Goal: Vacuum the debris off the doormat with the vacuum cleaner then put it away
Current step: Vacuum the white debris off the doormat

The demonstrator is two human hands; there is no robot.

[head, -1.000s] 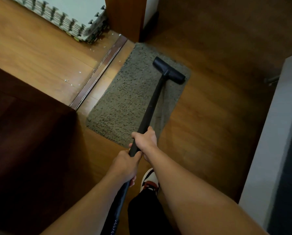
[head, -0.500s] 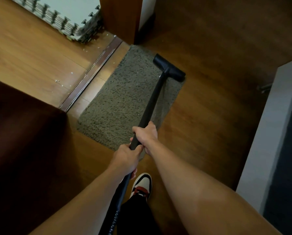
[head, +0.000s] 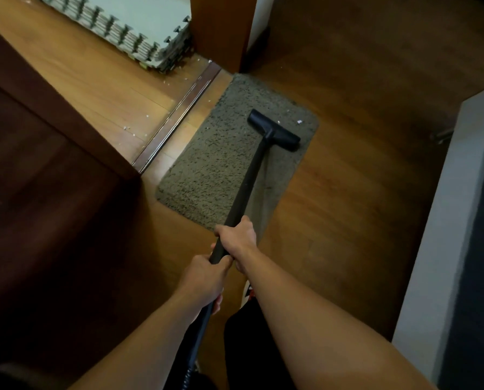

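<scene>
Just dragged the nozzle (head: 274, 130) back along the doormat (head: 212, 170) toward the fingers; uncovered a white scrap (head: 299, 121) on the pile beyond it, at the far end from the grip; gripping the wand (head: 249, 181) with both hands, right hand (head: 236, 237) ahead, left hand (head: 205, 277) just behind it, fingers of each curled tight round the black tube; probably mid-stroke, with that far corner not yet clean; needs another push out past the scrap; more pale specks (head: 125, 127) on the bare floor well left of the fingers, off the mat; putting away not yet begun.
</scene>
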